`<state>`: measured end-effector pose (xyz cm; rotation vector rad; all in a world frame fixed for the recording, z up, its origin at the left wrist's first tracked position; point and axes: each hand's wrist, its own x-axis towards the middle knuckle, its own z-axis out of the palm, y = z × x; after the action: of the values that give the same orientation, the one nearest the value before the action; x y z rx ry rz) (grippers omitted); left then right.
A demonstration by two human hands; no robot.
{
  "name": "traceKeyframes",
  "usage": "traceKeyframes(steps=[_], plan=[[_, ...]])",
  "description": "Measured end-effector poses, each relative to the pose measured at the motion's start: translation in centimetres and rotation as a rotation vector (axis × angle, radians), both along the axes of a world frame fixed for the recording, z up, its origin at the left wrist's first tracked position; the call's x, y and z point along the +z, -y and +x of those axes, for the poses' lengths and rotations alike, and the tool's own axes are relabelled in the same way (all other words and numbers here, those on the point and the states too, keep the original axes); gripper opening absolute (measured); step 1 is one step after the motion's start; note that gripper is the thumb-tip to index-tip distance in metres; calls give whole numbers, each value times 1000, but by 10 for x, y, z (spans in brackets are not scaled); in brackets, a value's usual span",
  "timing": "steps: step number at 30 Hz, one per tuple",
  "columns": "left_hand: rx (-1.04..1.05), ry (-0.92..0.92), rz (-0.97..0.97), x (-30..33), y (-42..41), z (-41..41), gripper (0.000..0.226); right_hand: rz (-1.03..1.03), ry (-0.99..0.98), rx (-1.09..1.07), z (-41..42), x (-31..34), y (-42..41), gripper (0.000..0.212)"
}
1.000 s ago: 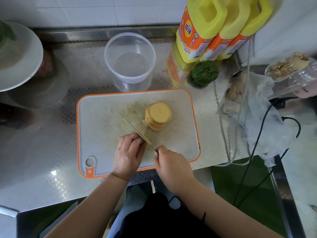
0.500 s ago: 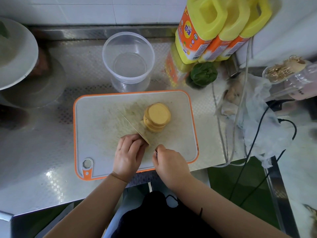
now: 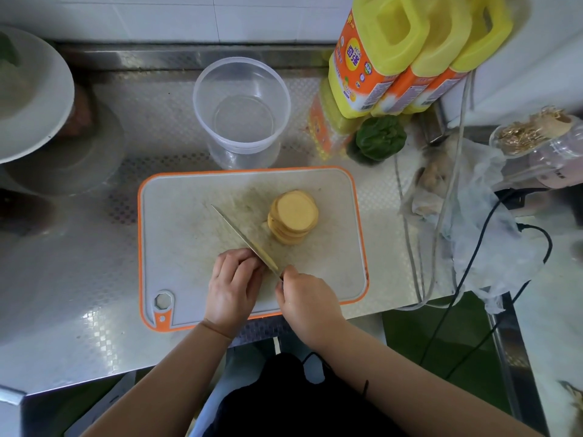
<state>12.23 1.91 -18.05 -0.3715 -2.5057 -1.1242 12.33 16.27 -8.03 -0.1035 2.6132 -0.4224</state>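
knife: right hand (image 3: 307,299) is clamped round the handle, which is hidden inside the fist; blade (image 3: 243,236) runs up and left from the fingers, edge down on the board (image 3: 176,216).
left hand (image 3: 232,285): fingers curled, knuckles touching the flat of the blade; whatever they pin is hidden, so cannot tell if they hold a piece.
slices (image 3: 295,216): yellow rounds in a leaning stack, beyond the right fingers, just right of the blade and apart from it.
knife handling: stiff, thin and sharp, probably light; take it by the handle only, left knuckles guiding the flat, fingertips tucked.
slices handling: likely firm but wet and slippery, light; the stack looks ready to slide, so pinch it from both sides or scoop from under.
tub (image 3: 202,77): clear, well past the fingers, behind the board on the worktop (image 3: 79,263).
bottles (image 3: 362,64): yellow with orange labels, far right of the fingers, pepper (image 3: 380,137) in front of them.
writing: a round blue logo with characters plus small print on the bottle label, too blurred to read; no other text seen.
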Motion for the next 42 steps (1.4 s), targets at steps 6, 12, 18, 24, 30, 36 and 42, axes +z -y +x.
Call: traceKeyframes(steps=[6, 12, 18, 24, 30, 36, 42], plan=[[-10, -15, -25, 5, -3, -2, 2, 49, 98, -48, -10, -21, 1, 18], [-7, -34, -72, 5, 0, 0, 24, 66, 94, -37, -7, -24, 2, 18], [-22, -30, -119, 5, 3, -1, 24, -6, 309, 0, -20, -4, -7, 47], [6, -38, -130, 6, 0, -1, 24, -139, 145, -76, -42, -6, -24, 27], [7, -38, -126, 6, 0, -2, 24, -139, -65, 2, -40, -26, -18, 24], [9, -25, -113, 7, -2, 0, 25, -245, -161, -224, -36, -18, -20, 20], [13, -20, -119, 8, -2, 0, 27, -530, 1, -665, -70, 14, -36, 10]])
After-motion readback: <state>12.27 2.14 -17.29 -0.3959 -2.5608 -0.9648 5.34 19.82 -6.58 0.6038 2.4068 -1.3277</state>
